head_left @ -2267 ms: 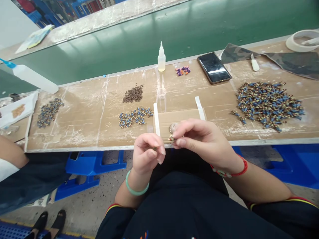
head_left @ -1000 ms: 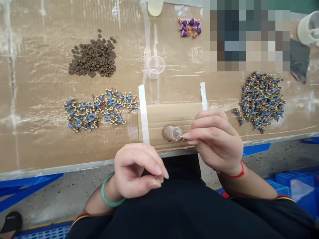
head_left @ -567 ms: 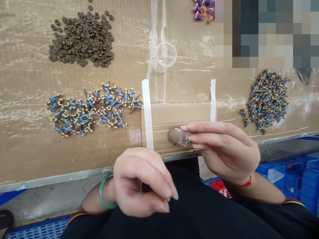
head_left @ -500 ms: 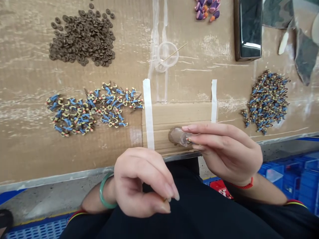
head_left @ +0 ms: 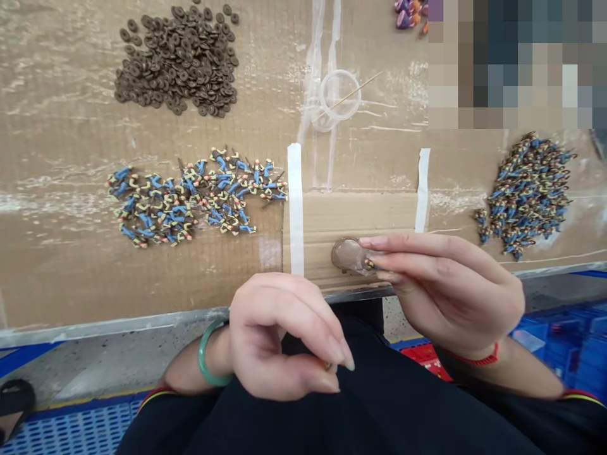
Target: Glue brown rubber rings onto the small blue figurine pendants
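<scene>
My left hand (head_left: 289, 341) is in front of the table edge, thumb and fingertips pressed together. A tiny brownish bit shows between them, too small to name. My right hand (head_left: 450, 284) pinches a small painted figurine (head_left: 369, 263), mostly hidden by the fingers. That figurine is at the right rim of a small round clear dish (head_left: 347, 254) on the cardboard, and I cannot tell whether it touches the dish. Loose blue-and-yellow figurines (head_left: 161, 212) lie to the left, and a denser pile of similar figurines (head_left: 531, 196) is at the right.
Dark brown discs with centre holes (head_left: 184, 63) form a heap at the back left. A clear plastic ring (head_left: 340, 95) with a thin wooden stick (head_left: 355, 93) lies behind two white tape strips (head_left: 294, 208). Purple and orange pieces (head_left: 405, 16) are at the back. Blue crates (head_left: 559, 341) stand below right.
The camera view has shifted, so the table and its things appear further right. Both hands keep their pinch, and the right stays at the dish.
</scene>
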Available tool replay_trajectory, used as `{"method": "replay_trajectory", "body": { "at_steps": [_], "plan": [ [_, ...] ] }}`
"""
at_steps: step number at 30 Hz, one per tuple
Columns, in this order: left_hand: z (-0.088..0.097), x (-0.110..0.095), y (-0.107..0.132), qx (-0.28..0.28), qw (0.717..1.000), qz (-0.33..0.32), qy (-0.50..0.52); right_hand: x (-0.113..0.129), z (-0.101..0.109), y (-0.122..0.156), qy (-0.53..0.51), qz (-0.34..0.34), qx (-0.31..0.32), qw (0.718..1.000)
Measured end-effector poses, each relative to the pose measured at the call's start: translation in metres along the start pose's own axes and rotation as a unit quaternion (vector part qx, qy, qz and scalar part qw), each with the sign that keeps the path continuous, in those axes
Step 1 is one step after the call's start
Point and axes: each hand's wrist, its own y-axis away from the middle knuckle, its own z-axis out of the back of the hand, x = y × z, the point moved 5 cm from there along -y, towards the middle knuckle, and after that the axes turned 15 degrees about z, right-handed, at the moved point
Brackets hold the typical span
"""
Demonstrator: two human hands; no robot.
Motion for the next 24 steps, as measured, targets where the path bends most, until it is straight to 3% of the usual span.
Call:
{"method": "replay_trajectory", "body": {
  "at_steps": [24],
  "plan": [
    [-0.0002,-0.0022,0.0004,-0.005,1.0,0.004,-0.017,0.0003,0.0,0.0005,-0.023,0.015,0.01,1.0]
  ]
}}
